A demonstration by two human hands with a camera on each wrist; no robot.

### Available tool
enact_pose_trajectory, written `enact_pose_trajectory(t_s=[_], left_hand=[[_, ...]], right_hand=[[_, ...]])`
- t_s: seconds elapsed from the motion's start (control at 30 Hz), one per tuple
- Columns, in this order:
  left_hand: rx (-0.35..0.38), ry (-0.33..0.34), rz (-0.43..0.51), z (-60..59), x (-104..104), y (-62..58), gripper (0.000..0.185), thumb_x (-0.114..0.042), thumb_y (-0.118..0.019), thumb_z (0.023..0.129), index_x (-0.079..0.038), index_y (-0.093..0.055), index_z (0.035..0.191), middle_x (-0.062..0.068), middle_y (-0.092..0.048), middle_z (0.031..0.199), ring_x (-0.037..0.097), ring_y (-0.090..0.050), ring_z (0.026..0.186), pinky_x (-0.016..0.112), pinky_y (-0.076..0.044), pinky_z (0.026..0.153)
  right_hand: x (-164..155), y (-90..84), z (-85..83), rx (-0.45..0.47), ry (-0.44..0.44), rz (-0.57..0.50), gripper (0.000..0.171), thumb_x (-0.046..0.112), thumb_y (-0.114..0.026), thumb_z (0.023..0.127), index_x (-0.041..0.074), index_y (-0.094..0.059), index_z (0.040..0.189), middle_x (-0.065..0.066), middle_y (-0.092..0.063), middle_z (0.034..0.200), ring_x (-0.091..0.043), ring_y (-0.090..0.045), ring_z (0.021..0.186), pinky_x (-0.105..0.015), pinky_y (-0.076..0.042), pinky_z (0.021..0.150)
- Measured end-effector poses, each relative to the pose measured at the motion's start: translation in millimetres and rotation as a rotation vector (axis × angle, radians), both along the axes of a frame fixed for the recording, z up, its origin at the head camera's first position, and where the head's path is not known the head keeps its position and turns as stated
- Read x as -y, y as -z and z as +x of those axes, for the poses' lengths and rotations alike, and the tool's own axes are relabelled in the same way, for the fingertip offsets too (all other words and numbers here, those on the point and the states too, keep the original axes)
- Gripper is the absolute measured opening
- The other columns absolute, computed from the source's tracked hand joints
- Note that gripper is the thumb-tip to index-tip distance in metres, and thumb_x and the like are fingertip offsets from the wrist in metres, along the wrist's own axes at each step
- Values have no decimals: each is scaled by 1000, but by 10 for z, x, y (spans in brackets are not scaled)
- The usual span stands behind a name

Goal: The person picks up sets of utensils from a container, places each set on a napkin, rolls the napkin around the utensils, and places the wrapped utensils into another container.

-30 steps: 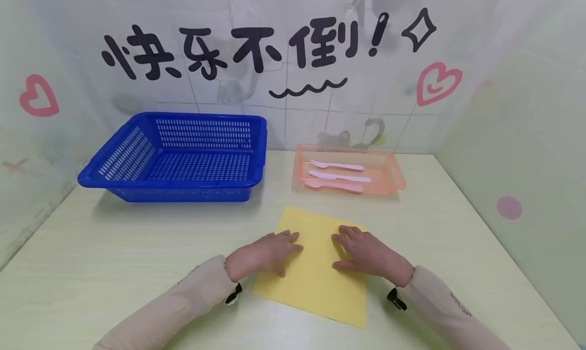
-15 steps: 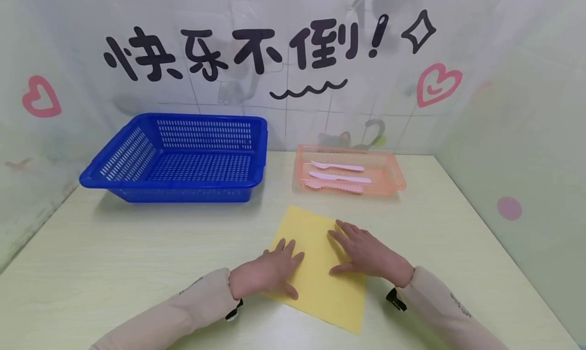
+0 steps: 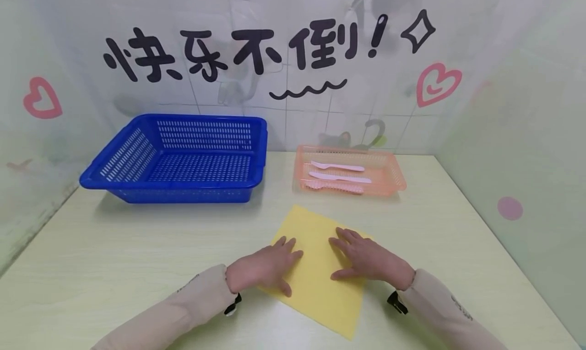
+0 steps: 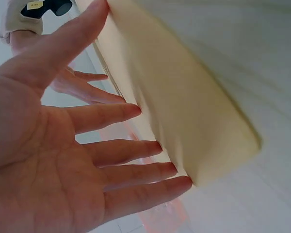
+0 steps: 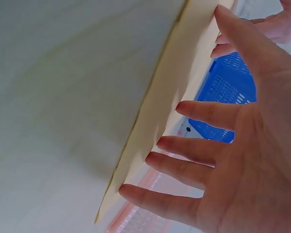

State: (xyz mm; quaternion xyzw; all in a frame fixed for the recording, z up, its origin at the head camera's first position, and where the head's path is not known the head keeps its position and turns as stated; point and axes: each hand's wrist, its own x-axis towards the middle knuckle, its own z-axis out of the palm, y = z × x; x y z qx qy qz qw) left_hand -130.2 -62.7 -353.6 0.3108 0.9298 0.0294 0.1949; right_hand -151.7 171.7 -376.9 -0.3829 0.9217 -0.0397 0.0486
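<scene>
A flat yellow cloth lies at an angle on the table, close to the person. My left hand spreads its fingers over the cloth's left side, fingertips touching it. On the opposite side my right hand rests likewise, fingers apart and fairly straight. From the left wrist, the cloth shows a soft, thick-looking edge under the fingertips. In the right wrist view, thin layered edges run along the cloth. Neither hand grips it.
A blue slotted basket stands at the back left. Behind the cloth to the right is a small orange basket with a pink fork, a pink knife and another pink utensil. Walls close off the table's back and sides.
The cloth has turned clockwise on the table, its far corner shifting right and its near corner left. My left hand has moved slightly nearer the body; the right has shifted little.
</scene>
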Motion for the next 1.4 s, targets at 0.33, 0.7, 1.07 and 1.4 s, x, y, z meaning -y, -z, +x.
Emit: enact_pose_trajectory(t_s=[0.33, 0.7, 1.07, 1.4], left_hand=[[44, -24, -13, -115, 45, -13, 80, -31, -77, 67, -7, -39, 133, 15, -25, 143, 33, -21, 131, 47, -27, 101], [60, -19, 3, -194, 87, -31, 79, -25, -78, 66, -2, -40, 132, 14, -28, 143, 27, -23, 132, 37, -26, 103], [76, -11, 13, -253, 145, -24, 74, -10, -77, 66, -2, -41, 131, 15, -28, 142, 29, -21, 132, 34, -23, 105], [109, -21, 2, -167, 102, -50, 63, -1, -67, 73, 0, -41, 131, 18, -25, 143, 29, -20, 132, 35, -25, 104]], right_hand=[[-7, -43, 52, -61, -4, 22, 65, 48, -60, 77, 1, -48, 121, -25, -45, 122, -38, -46, 109, -47, -47, 73], [-5, -29, 73, -181, -40, 36, 61, 51, -60, 75, 4, -52, 113, -19, -51, 110, -31, -52, 94, -36, -48, 60], [1, -17, 86, -203, -48, 27, 55, 51, -63, 72, 7, -53, 103, -11, -50, 96, -20, -47, 77, -25, -41, 52], [6, -42, 103, -177, -38, 14, 55, 51, -65, 71, 6, -56, 101, -6, -46, 86, -15, -40, 69, -21, -35, 51]])
